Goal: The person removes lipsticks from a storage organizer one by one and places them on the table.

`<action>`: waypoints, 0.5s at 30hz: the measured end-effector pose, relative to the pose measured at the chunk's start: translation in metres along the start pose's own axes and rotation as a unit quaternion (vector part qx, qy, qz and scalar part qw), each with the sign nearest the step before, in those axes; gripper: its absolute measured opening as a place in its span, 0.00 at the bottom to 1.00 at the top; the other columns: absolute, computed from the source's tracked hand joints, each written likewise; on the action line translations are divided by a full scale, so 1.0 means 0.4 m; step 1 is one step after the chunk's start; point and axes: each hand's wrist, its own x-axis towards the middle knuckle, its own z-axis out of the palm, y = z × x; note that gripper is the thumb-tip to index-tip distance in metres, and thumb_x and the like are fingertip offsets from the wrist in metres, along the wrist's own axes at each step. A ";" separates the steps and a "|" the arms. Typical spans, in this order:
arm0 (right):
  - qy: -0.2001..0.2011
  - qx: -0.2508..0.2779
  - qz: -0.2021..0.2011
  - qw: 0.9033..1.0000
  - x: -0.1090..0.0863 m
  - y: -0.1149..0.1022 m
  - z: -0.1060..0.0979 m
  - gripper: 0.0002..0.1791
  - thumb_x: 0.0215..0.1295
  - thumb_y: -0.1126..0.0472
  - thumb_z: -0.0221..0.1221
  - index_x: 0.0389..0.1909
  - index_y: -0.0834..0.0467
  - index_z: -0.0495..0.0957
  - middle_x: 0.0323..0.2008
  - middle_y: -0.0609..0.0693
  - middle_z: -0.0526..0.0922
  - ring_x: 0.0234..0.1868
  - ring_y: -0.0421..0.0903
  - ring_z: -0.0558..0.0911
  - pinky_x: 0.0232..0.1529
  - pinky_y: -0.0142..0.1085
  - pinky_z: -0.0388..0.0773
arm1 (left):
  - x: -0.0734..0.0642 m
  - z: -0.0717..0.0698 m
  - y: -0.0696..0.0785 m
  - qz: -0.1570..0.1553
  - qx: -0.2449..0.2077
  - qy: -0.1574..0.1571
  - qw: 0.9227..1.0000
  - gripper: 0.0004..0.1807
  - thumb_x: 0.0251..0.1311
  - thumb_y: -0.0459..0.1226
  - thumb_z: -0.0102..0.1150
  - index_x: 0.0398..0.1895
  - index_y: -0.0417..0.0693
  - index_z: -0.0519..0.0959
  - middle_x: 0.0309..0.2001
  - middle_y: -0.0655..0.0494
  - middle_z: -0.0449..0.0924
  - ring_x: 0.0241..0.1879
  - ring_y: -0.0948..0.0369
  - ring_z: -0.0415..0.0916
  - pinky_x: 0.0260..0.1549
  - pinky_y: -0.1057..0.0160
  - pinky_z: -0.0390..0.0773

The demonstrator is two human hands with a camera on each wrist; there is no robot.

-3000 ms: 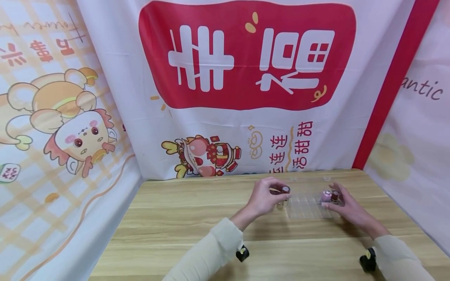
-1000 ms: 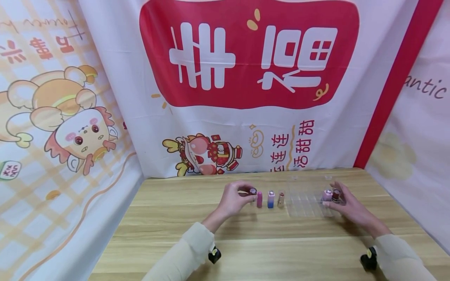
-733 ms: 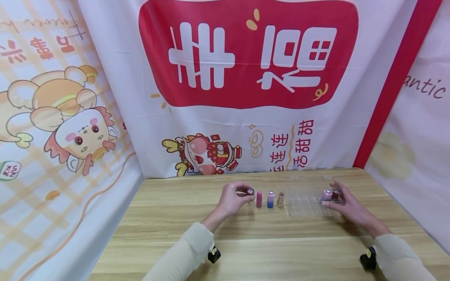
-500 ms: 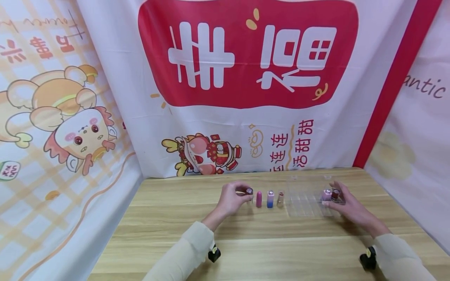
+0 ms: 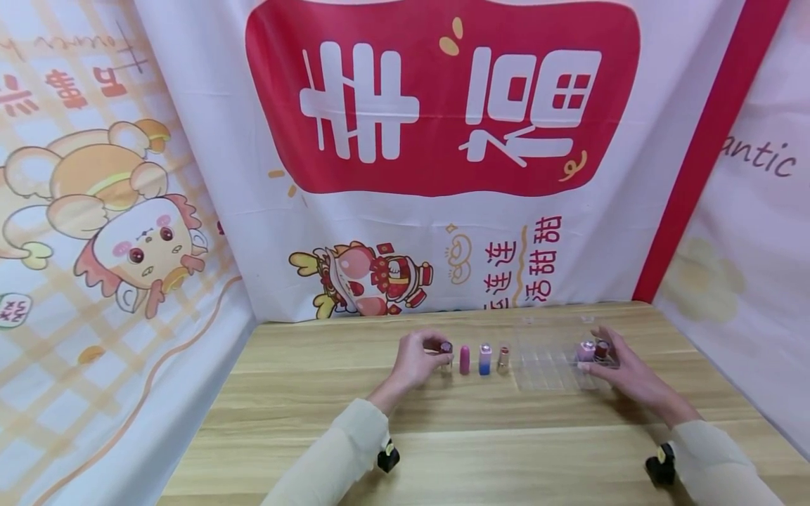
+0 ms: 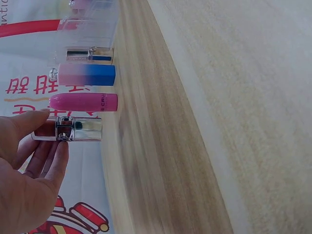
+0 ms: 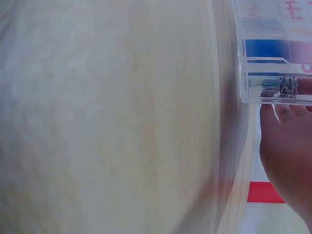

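Note:
My left hand [image 5: 418,360] pinches a lipstick [image 6: 89,129] with a dark red upper part and a shiny silver base, upright at the left end of a row. Beside it stand a bright pink lipstick [image 6: 83,102], a pink-to-blue one [image 6: 90,74] and a small gold one with a clear cap [image 5: 503,359]. To their right is a clear compartment organizer [image 5: 547,376]. My right hand [image 5: 626,370] holds its right end, thumb at the front and fingers behind. Two lipsticks stand in that end, a pink-and-blue one [image 7: 265,48] and a dark red one [image 7: 304,86].
The wood-grain table [image 5: 443,450] stretches toward me in front of the row. A printed cloth [image 5: 354,211] hangs right behind the table's back edge, with more cloth at the left and right sides.
From beside the organizer, my left hand has carried the dark red lipstick left past the others, then edged a little further left and lower. My right hand stays on the organizer's end.

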 end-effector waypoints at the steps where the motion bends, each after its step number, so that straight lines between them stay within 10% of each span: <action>1: 0.000 0.000 0.001 1.000 0.001 0.000 0.000 0.58 0.71 0.45 0.62 0.82 0.56 0.29 0.79 0.70 0.41 0.75 0.78 0.45 0.65 0.79 0.47 | 0.001 0.001 -0.001 -0.002 0.002 0.001 1.000 0.14 0.54 0.28 0.75 0.44 0.44 0.86 0.40 0.55 0.88 0.41 0.62 0.84 0.44 0.66 0.85; 15: -0.002 -0.009 0.019 1.000 -0.001 -0.002 0.000 0.60 0.70 0.42 0.62 0.82 0.54 0.27 0.80 0.70 0.40 0.76 0.78 0.44 0.65 0.79 0.48 | 0.003 0.008 -0.011 0.000 0.011 -0.001 1.000 0.11 0.55 0.28 0.74 0.42 0.41 0.86 0.38 0.51 0.88 0.39 0.59 0.85 0.46 0.60 0.85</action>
